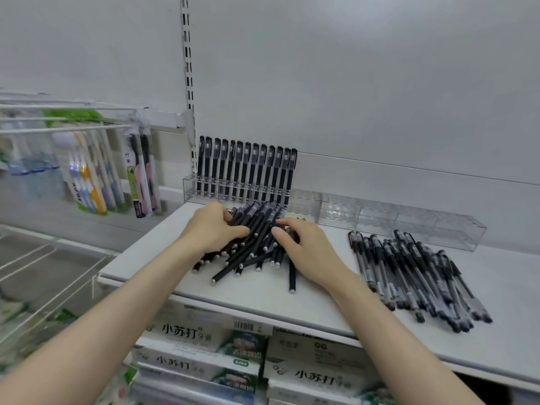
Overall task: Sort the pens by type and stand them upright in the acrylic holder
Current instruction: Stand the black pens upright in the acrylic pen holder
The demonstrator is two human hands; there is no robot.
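White shelf (239,299) carries everything. Its front edge shows no raised lip, so a round barrel set rolling could drop onto the toothpaste boxes (187,334) below. The acrylic holder (380,220) runs along the back wall. Its left section is filled with a row of upright pens (245,171), and the sections to the right look empty. It looks light and nothing visible fixes it, so a hard push while seating a pen might slide it or rattle the standing row. Two loose heaps lie in front: matte black pens (257,247) just before the filled section, clear-barrelled pens (418,279) well apart to the right. The types are separate now; a wide sweep could mix them. Left grip (213,229) is curled round the left flank of the black heap, thumb laid over the top. Right grip (304,247) is spread, fingertips pressing the heap's right side and clasping nothing. The barrels lie crossed, so squeezing from both sides may squirt the lower ones forward. One stray pen (292,276) points at the front edge beside the right wrist, and a drag of that wrist would likely send it off.
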